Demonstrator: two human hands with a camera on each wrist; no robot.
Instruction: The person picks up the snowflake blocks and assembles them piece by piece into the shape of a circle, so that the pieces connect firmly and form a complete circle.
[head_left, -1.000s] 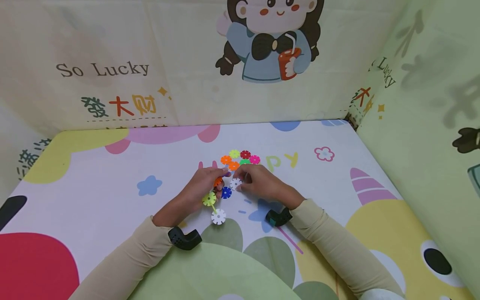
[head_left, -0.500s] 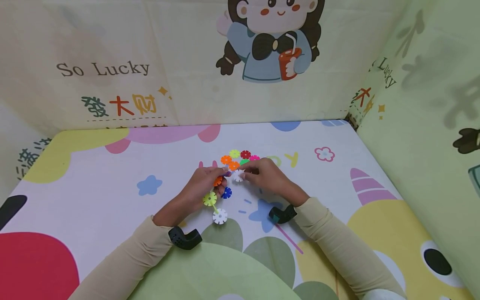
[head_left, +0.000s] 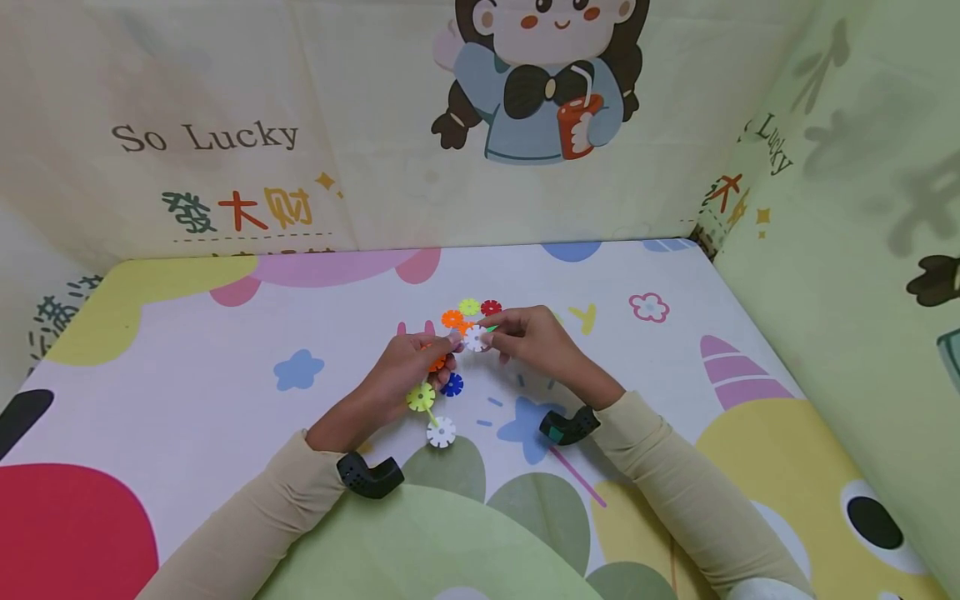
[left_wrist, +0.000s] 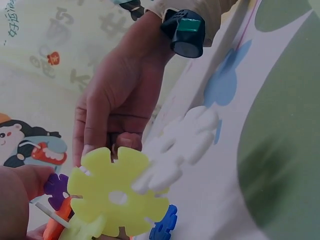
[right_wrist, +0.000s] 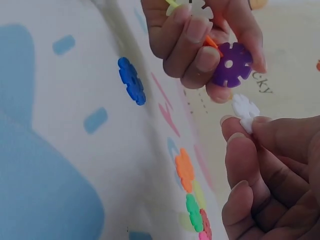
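We see first, as the largest thing, the printed cloth wall (head_left: 375, 125), which stands behind the brightly printed table (head_left: 202, 350). Two beige sleeves (head_left: 258, 508) come over the table from the near side. The left hand (head_left: 401, 371) has curled fingers and grips a chain (head_left: 421, 397) of joined flower discs. The right hand (head_left: 547, 342) pinches one loose white disc (head_left: 476, 338) between thumb and forefinger. On each wrist we notice a black device (head_left: 370, 477). Beyond the hands lies a group of loose discs (head_left: 452, 318) in orange, yellow, dark red and green, partly covered by the right hand.

Coming to the single pieces, we find a purple disc (right_wrist: 237, 72) at one end of the chain and a white end disc (head_left: 441, 432) at the other. The pinched disc is just beside the purple one; whether they touch, we cannot tell. A blue disc (head_left: 452, 384) lies on the table, near the left hand.
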